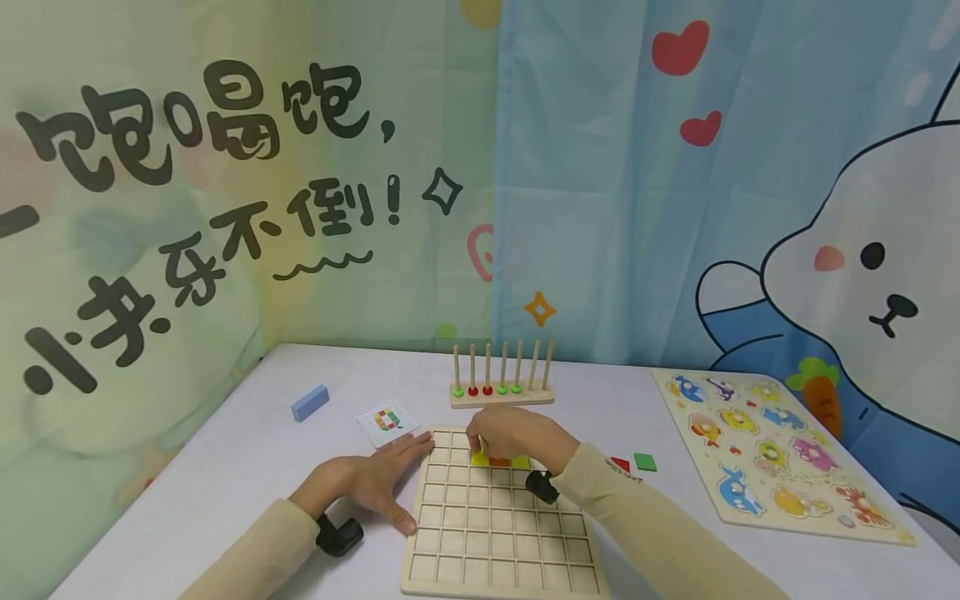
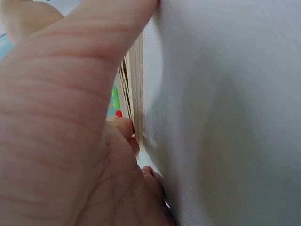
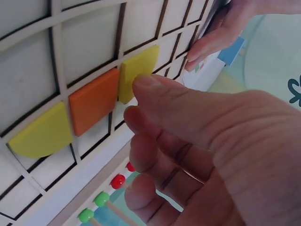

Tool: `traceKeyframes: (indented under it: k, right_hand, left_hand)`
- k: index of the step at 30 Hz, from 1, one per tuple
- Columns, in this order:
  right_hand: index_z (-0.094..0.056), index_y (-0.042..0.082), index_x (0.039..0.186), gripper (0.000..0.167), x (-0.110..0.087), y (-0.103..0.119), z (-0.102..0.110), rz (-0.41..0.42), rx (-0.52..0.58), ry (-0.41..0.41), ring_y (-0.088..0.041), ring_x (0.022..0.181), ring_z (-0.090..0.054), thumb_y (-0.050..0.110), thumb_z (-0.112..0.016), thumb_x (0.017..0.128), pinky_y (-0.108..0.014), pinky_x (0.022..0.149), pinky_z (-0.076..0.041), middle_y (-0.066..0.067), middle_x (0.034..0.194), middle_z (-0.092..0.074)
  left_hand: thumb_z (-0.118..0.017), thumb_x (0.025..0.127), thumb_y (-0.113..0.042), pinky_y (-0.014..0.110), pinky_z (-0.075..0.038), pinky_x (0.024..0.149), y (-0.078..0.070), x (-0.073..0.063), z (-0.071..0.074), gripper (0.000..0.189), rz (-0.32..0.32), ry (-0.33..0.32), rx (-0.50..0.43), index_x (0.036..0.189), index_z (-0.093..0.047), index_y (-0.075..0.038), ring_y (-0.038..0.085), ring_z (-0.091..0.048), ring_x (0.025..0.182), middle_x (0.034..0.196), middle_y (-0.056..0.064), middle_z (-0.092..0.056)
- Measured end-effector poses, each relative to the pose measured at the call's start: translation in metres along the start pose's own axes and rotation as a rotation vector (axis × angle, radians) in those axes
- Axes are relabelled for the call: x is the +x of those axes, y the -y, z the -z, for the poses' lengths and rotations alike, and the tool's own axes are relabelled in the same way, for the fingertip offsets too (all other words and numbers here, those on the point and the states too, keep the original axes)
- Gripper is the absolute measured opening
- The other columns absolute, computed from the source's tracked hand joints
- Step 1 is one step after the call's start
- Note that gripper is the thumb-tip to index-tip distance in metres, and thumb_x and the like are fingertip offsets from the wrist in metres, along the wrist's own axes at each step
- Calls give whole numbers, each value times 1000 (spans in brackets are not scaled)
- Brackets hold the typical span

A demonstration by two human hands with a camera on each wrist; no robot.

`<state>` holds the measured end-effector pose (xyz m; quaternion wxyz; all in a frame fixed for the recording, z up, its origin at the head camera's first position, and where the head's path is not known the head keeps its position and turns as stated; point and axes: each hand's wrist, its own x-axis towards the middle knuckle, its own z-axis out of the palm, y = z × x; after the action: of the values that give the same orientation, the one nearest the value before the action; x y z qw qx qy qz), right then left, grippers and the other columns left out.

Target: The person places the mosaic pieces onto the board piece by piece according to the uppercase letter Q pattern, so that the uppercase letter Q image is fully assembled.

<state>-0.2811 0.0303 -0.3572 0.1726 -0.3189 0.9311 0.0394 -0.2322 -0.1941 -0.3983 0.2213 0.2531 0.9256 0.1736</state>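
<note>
A wooden grid board [image 1: 472, 543] lies on the table in front of me. My left hand [image 1: 371, 483] rests beside it, fingers spread and fairly straight, fingertips and thumb at its left edge. Over the board's far rows, my right hand [image 1: 517, 433] pinches a yellow tile [image 3: 134, 70], its thumb tip on the tile's face and the other fingers curled. This tile sits at a grid square, slightly tilted. Next to it in the same row are an orange tile [image 3: 94, 101] and another yellow tile [image 3: 42, 134] with a rounded corner.
Behind the board stands a peg rack [image 1: 502, 400] with green and red beads. A pattern card [image 1: 387, 421] and a blue block [image 1: 310, 403] lie at the left. Red [image 1: 621, 464] and green [image 1: 645, 462] tiles lie right, before an animal puzzle board [image 1: 776, 467].
</note>
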Motion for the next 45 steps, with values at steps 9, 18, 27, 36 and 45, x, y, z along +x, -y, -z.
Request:
traceKeyframes:
  k: [9,18,27,36,45]
  right_hand:
    - [-71,21,90,9,0,-2,-3,40,-21,-42,-7,70,-53,12,-69,91,-23,68,-50,7,83,-63]
    - [-68,14,76,16,-1,-7,-8,163,25,-169,-7,61,-44,9,-68,91,-21,59,-38,5,73,-61]
    - [-73,14,76,18,-1,-6,-10,144,16,-198,-6,67,-51,2,-67,89,-20,63,-44,4,81,-69]
    - [-76,13,89,9,-11,-23,-13,184,64,-233,-12,83,-65,10,-68,91,-24,76,-54,3,90,-71]
    - [-74,5,89,8,-47,-57,-9,261,141,-383,-9,71,-60,4,-66,91,-23,65,-51,0,83,-70]
  left_hand:
    - [-81,71,-55,59,-15,118,1,2,0,118,-20,1,0,156,-12,-9,37,-4,151,165,10,-4]
    - [-80,72,-55,59,-17,118,-1,0,1,118,-9,4,9,156,-12,-9,36,-4,151,165,9,-4]
    - [-81,72,-55,59,-17,118,0,0,1,118,-9,2,6,156,-12,-9,37,-4,151,165,9,-4]
    - [-80,71,-57,60,-16,118,1,1,-1,118,-8,8,-3,156,-12,-11,36,-4,151,165,8,-4]
    - [-81,72,-53,59,-16,118,0,0,1,118,-13,3,2,156,-11,-8,36,-3,151,165,9,-2]
